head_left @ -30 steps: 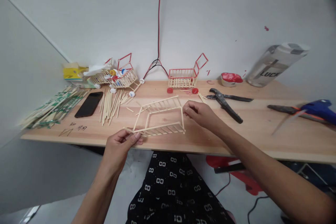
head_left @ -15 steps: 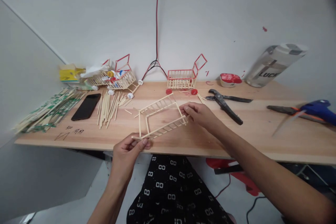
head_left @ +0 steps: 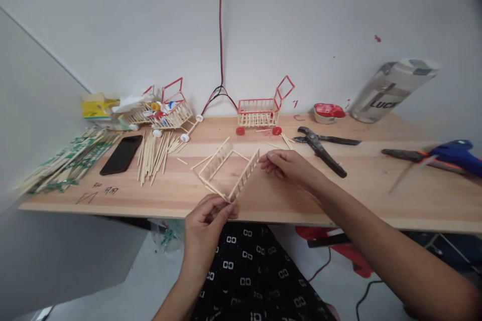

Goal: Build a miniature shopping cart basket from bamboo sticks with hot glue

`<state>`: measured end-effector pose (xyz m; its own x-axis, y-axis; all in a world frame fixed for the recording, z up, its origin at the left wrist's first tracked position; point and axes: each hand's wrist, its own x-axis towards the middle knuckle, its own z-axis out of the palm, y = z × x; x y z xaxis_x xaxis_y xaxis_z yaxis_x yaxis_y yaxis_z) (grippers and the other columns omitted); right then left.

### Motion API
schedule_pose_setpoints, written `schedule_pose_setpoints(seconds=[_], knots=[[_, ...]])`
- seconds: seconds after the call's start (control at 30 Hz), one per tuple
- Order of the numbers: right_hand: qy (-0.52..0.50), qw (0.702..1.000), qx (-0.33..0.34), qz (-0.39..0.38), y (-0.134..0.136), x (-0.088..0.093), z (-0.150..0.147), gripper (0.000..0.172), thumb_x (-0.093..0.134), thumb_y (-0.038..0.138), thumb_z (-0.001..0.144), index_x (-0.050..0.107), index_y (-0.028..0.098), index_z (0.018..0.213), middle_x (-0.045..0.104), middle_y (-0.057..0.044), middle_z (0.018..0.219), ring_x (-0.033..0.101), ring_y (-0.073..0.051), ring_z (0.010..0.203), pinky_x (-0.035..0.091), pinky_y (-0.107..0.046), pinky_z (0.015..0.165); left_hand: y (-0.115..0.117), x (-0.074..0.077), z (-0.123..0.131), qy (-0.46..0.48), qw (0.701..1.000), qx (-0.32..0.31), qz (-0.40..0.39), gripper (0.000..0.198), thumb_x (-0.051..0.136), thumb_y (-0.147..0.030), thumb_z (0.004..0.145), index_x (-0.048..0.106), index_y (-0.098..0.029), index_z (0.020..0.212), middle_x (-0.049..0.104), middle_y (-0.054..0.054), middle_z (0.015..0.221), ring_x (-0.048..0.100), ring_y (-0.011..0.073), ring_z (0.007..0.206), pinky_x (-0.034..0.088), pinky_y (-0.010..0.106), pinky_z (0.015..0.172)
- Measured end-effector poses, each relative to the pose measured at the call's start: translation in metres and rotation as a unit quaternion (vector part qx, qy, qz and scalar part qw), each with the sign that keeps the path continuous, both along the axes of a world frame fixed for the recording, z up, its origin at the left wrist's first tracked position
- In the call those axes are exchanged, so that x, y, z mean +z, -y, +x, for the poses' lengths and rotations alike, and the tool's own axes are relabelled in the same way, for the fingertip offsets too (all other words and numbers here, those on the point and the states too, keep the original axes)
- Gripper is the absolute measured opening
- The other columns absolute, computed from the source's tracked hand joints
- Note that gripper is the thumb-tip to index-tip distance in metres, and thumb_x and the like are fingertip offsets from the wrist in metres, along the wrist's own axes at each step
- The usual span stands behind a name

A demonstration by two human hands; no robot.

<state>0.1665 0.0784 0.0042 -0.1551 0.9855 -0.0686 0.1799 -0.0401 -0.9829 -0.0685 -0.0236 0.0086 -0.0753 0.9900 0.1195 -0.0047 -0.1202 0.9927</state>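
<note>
My left hand is closed on the near corner of a small frame built of thin wooden sticks, pinching it between thumb and fingers. The frame has two slatted, ladder-like sides joined by crosspieces and is tilted above the table near its front edge. Beside the frame's right side is my right hand, its fingers loosely bent and nothing visible in them. Whether its fingertips touch the frame I cannot tell. Behind the frame stands a miniature shopping cart of sticks with red edges and red wheels.
To the left are loose sticks, a black phone, packaged chopsticks and other small carts. On the right lie pliers, a blue glue gun, a red-stained dish and a leaning plastic package.
The stick frame has turned, its right side now pointing more away from me. My left hand has moved right with it. My right hand has come off the crosspiece end it was holding.
</note>
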Motion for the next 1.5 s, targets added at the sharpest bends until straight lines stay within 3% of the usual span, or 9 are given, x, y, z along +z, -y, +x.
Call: schedule_pose_setpoints(seconds=[0.33,0.43,0.5,0.6,0.8,0.97,1.1,1.3,1.5], knots=[[0.026,0.999,-0.012,0.021,0.001,0.001,0.004,0.025,0.053,0.033,0.087,0.067,0.013,0.092,0.070,-0.010,0.084,0.059,-0.010,0.061,0.037,-0.019,0.042,0.001,0.000,-0.004,-0.075,0.993,-0.087,0.013,0.011,0.065,-0.023,0.083,0.074,-0.017,0.085,0.067,0.005,0.088,0.070,0.0143,0.072,0.062,0.026,0.068],[0.034,0.999,-0.022,0.037,0.004,0.001,0.007,0.022,0.057,0.030,0.084,0.065,0.013,0.093,0.070,-0.009,0.083,0.060,-0.011,0.061,0.038,-0.019,0.044,0.006,0.005,-0.014,-0.144,0.984,-0.097,0.035,0.017,0.061,-0.025,0.086,0.074,-0.019,0.094,0.068,0.007,0.098,0.068,0.0128,0.067,0.060,0.024,0.056],[0.027,0.998,-0.031,0.047,0.005,0.001,0.010,0.021,0.060,0.031,0.082,0.063,0.013,0.093,0.071,-0.010,0.084,0.064,-0.013,0.065,0.039,-0.019,0.045,0.010,0.013,-0.023,-0.219,0.969,-0.086,0.072,0.018,0.059,-0.024,0.088,0.074,-0.021,0.097,0.070,0.007,0.100,0.066,0.0120,0.067,0.056,0.021,0.051],[0.024,0.996,-0.066,0.056,0.004,0.005,0.016,0.022,0.060,0.037,0.082,0.061,0.015,0.087,0.072,-0.011,0.085,0.067,-0.015,0.069,0.040,-0.019,0.046,0.010,0.030,-0.041,-0.299,0.942,-0.028,0.147,0.015,0.061,-0.022,0.087,0.075,-0.024,0.093,0.072,0.004,0.094,0.067,0.0157,0.085,0.056,0.025,0.070],[0.127,0.977,-0.124,0.121,-0.004,0.042,0.024,0.031,0.055,0.042,0.086,0.057,0.017,0.068,0.067,-0.003,0.065,0.058,-0.010,0.051,0.037,-0.020,0.045,-0.023,0.069,-0.070,-0.287,0.936,0.116,0.164,0.013,0.063,-0.027,0.086,0.075,-0.022,0.090,0.068,0.001,0.081,0.059,0.0106,0.065,0.049,0.023,0.059],[0.193,0.944,-0.138,0.228,-0.015,0.079,0.013,0.041,0.052,0.045,0.089,0.049,0.020,0.057,0.051,0.003,0.049,0.043,-0.008,0.045,0.034,-0.023,0.047,-0.059,0.084,-0.077,-0.234,0.954,0.096,0.164,0.015,0.064,-0.029,0.085,0.075,-0.019,0.087,0.066,0.001,0.074,0.052,0.0081,0.055,0.043,0.022,0.052],[0.224,0.935,-0.101,0.256,-0.028,0.106,-0.011,0.039,0.053,0.041,0.089,0.047,0.021,0.056,0.048,0.003,0.049,0.039,-0.008,0.045,0.031,-0.024,0.046,-0.067,0.079,-0.086,-0.209,0.963,0.088,0.148,0.018,0.064,-0.031,0.085,0.075,-0.018,0.088,0.065,0.000,0.069,0.050,0.0076,0.053,0.042,0.021,0.052],[0.148,0.959,0.041,0.238,-0.019,0.138,-0.066,0.012,0.059,0.033,0.084,0.063,0.022,0.086,0.070,-0.003,0.077,0.062,-0.014,0.066,0.047,-0.026,0.059,-0.060,0.064,-0.098,-0.091,0.982,0.118,0.116,0.019,0.070,-0.031,0.080,0.075,-0.018,0.094,0.070,0.003,0.080,0.052,0.0082,0.058,0.046,0.022,0.057],[0.135,0.950,0.170,0.225,0.044,0.121,-0.119,0.016,0.050,0.025,0.089,0.060,0.025,0.101,0.066,0.004,0.065,0.058,-0.009,0.053,0.042,-0.020,0.051,-0.024,0.056,-0.057,0.020,0.995,0.021,0.099,0.027,0.075,-0.021,0.074,0.074,-0.025,0.101,0.068,0.004,0.094,0.061,0.0120,0.075,0.053,0.023,0.067]])
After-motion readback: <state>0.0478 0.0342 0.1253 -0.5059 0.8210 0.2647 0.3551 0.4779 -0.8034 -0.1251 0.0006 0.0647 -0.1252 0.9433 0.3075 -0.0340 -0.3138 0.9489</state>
